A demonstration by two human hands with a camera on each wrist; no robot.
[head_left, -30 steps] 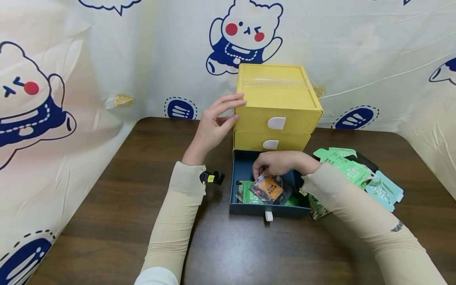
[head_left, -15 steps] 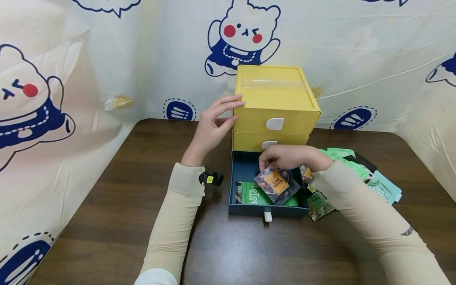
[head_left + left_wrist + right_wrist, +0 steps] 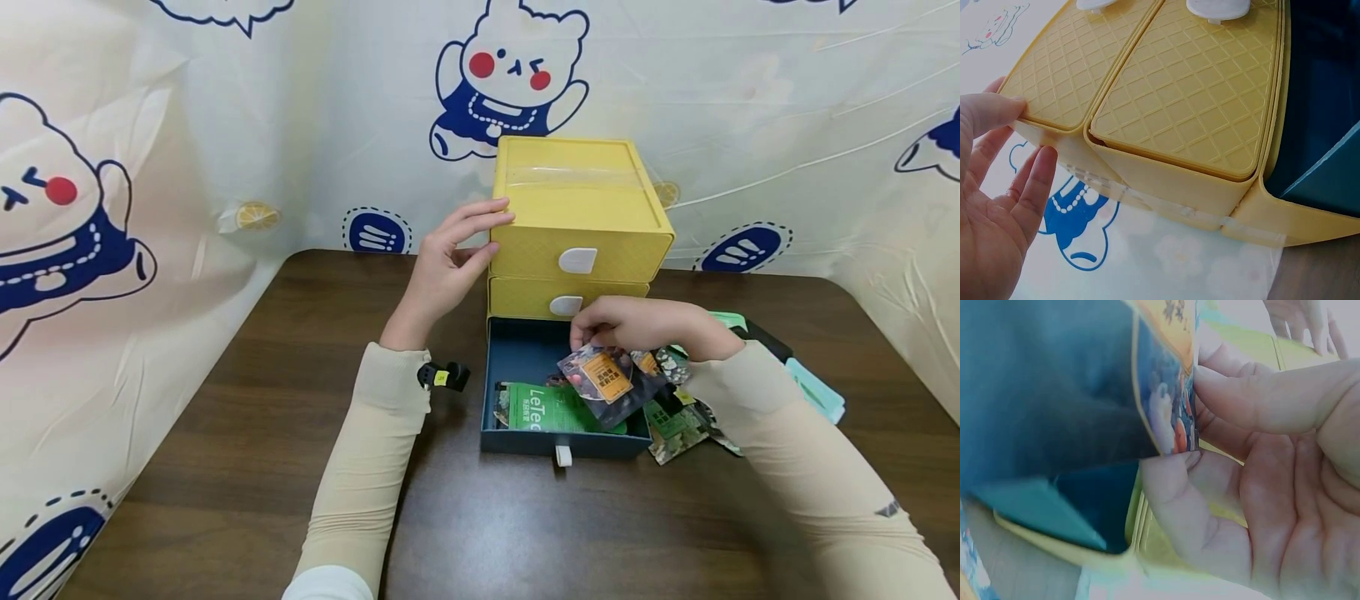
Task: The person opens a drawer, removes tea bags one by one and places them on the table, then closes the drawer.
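Note:
My right hand [image 3: 637, 325] pinches the upper edge of a dark packet with an orange label [image 3: 606, 379], over the right side of a pulled-out blue drawer [image 3: 517, 346]. The right wrist view shows thumb and fingers gripping the packet [image 3: 1054, 381] by its edge. Lying in the drawer is a green packet [image 3: 551, 408] with white lettering, partly covered by the dark one. My left hand [image 3: 450, 258] rests against the left front corner of the yellow drawer box [image 3: 585, 187], fingers extended. In the left wrist view, the left thumb touches the front face of the box [image 3: 1185, 87].
Several packets lie on the brown table [image 3: 247, 450] right of the drawer, including a green printed one [image 3: 675, 433] and a light-blue one [image 3: 817, 396], partly hidden by the right arm. A white pull tab [image 3: 563, 455] sticks out from the drawer front. Behind hangs a patterned curtain [image 3: 375, 108].
My right hand has moved right and slightly up with the dark packet, from inside the drawer toward its right wall. More of the green packet shows. The left hand stays in place.

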